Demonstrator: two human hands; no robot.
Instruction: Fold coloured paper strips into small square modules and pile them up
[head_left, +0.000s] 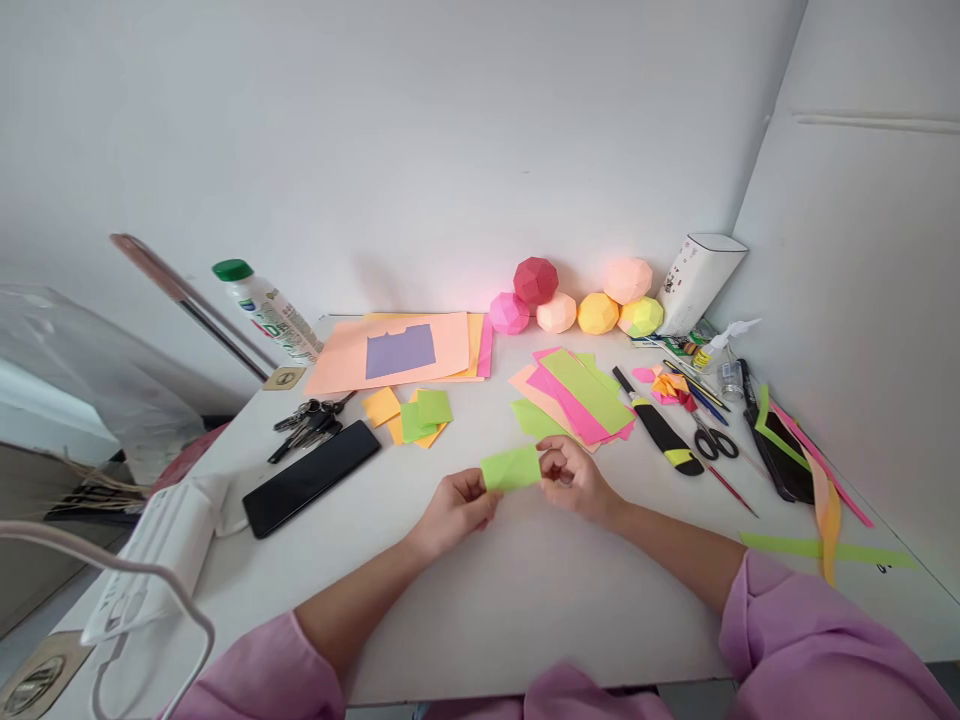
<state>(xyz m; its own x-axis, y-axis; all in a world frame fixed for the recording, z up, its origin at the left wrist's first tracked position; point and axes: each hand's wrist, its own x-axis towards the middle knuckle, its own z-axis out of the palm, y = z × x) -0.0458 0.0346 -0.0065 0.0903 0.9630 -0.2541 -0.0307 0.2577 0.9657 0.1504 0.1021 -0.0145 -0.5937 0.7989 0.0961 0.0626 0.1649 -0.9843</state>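
A small green paper piece (pixel 511 468) is held just above the white table, between my two hands. My left hand (pixel 459 508) pinches its left end, thumb in front. At its right edge, the fingers of my right hand (pixel 576 478) are bent around the paper's corner. Beyond my hands lies a fan of green, pink and peach paper strips (pixel 585 395). Orange and green paper squares (pixel 426 415) lie to the left of these strips.
A black phone (pixel 311 480), keys (pixel 309 425) and a white power strip (pixel 161 550) are at left. Faceted paper balls (pixel 598 313) stand by the wall. A cutter (pixel 660 430), scissors (pixel 715 442) and glue bottle (pixel 716 348) lie or stand at right.
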